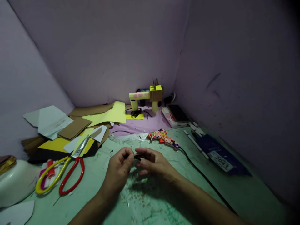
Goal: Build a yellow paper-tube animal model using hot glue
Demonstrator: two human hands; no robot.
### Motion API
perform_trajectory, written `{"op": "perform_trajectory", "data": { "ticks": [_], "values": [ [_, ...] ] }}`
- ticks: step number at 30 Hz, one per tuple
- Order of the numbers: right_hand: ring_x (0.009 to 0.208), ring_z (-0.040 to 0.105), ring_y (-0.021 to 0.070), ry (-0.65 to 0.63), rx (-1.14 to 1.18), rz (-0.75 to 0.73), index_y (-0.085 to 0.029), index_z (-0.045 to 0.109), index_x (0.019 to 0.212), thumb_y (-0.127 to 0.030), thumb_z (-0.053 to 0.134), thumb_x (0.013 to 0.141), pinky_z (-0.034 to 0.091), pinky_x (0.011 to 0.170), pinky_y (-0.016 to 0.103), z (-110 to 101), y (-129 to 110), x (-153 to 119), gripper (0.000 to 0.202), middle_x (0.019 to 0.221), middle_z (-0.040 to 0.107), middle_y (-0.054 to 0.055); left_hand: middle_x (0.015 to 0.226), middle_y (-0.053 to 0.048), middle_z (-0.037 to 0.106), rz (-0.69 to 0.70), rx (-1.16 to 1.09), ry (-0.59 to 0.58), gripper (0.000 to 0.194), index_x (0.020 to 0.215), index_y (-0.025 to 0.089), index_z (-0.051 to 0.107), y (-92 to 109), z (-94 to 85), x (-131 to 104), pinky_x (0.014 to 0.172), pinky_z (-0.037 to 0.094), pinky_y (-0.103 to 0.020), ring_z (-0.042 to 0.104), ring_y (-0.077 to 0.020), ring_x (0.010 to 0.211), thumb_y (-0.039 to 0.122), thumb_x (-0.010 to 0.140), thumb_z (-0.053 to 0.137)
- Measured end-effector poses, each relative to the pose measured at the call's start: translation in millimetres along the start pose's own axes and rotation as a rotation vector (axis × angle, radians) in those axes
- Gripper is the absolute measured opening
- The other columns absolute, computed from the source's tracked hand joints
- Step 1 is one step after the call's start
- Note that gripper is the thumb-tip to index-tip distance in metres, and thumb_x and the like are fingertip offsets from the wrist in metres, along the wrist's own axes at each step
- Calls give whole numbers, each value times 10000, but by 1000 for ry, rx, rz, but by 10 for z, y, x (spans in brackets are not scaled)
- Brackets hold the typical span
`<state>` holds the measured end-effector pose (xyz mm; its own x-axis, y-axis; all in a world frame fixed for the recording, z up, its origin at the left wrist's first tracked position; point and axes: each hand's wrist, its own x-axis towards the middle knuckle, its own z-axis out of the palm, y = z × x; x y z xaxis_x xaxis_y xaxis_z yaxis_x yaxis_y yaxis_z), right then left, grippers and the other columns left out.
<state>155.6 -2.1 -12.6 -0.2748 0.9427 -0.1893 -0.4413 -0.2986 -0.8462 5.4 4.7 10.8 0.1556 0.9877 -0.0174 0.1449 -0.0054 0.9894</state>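
Just above the green table top, both hands meet around a small black looped strand [140,157], perhaps cord or a bent strip. My left hand [120,167] pinches one end of it between thumb and fingers. The fingers of my right hand [153,164] curve around the other side, with the loop between thumb and forefinger. Part of the strand is hidden by the fingers. Beyond the hands lies a flower-patterned glue gun [162,137], its black cable running to the lower right.
Large scissors [72,168] with yellow and red handles lie left, near cardboard and paper sheets [107,115]. A yellow paper model [140,95] stands at the back by a tangle of black cord [139,113]. A phone [178,113] and a blue packet [219,153] are right.
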Motion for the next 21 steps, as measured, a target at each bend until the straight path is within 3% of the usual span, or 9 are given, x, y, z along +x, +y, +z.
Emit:
{"op": "perform_trajectory", "data": {
  "ticks": [3,6,9,14,17,21],
  "values": [
    [509,540,75,82,-101,-35,-148,702,741,-426,843,465,432,499,206,26,12,24,416,635,634,-8,546,53,416,68,93,17,247,659,176,504,-11,12,-8,446,271,-203,334,-85,485,399,739,576],
    [419,475,60,151,-150,-83,-133,651,578,-428,809,516,371,454,197,9,-4,48,341,462,550,-36,530,61,394,53,99,43,252,662,175,502,-59,4,0,437,255,-203,312,-80,473,400,748,576],
    [418,475,72,209,-111,-140,-132,648,571,-402,814,514,397,461,213,-25,-29,66,322,457,540,-36,516,69,390,2,-12,89,272,680,172,512,-93,11,9,417,234,-184,305,-67,458,415,735,621],
    [468,488,67,324,18,-207,-168,681,716,-417,799,532,486,547,259,-72,-26,100,331,597,564,-52,525,71,434,-134,-496,146,370,700,160,523,17,56,9,361,235,-138,317,-41,431,401,582,778],
    [469,509,77,299,-41,-211,-160,712,800,-311,808,529,448,505,240,-76,22,117,325,613,603,-25,597,45,502,-247,-691,64,418,701,138,540,107,57,-9,336,237,-119,335,-26,437,307,477,850],
    [511,534,100,210,-173,-265,-184,736,811,-209,767,563,422,492,241,-35,88,113,251,695,655,16,605,32,516,-340,-788,-51,416,712,123,568,129,53,-38,331,235,-114,339,-17,432,241,453,872]
  ]
}}
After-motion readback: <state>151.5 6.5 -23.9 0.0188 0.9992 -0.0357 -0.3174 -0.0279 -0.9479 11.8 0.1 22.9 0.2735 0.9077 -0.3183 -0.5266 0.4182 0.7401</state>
